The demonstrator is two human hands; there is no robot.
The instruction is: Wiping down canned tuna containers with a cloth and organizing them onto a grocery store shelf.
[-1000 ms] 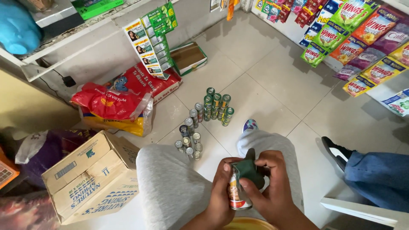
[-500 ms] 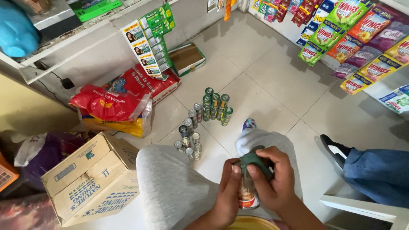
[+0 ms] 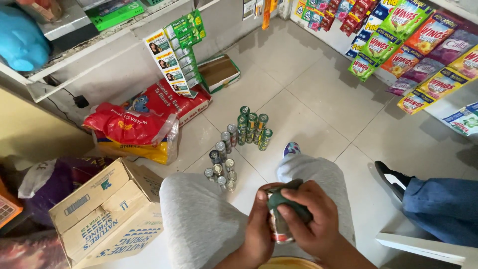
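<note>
1. Head view, against a second ago: the can [image 3: 280,230] has been turned more upright over the lap, and the dark green cloth [image 3: 289,203] now covers its top and upper side, where before it lay beside the can's top.
2. The right hand [image 3: 313,219] has shifted over the cloth, its fingers now closed across it and pressing it to the can.
3. The left hand [image 3: 259,224] still grips the can's side, fingers wrapped round it; only the can's lower part shows between the hands.
4. The cans on the floor, the box and the sacks lie as they did before.
5. Containers: a cardboard box [image 3: 102,211] stands at the lower left of the floor, beside the person's left knee; its flaps are shut, so what it holds cannot be told.
6. An open shallow tray box [image 3: 219,72] lies on the floor by the wall under the shelf; its brown inside shows nothing I can make out.
7. A red sack [image 3: 127,124] rests on a yellow one [image 3: 134,149], with another red sack [image 3: 172,102] behind, all sealed.
8. Green-topped cans [image 3: 251,127] stand in a cluster mid-floor, silver-topped cans [image 3: 221,162] in a row just nearer the knees.
9. A yellow rim [image 3: 291,262] shows under the hands at the bottom edge; its contents are hidden.
10. Another person's leg [image 3: 438,204] and shoe rest on the floor at the right.
</note>
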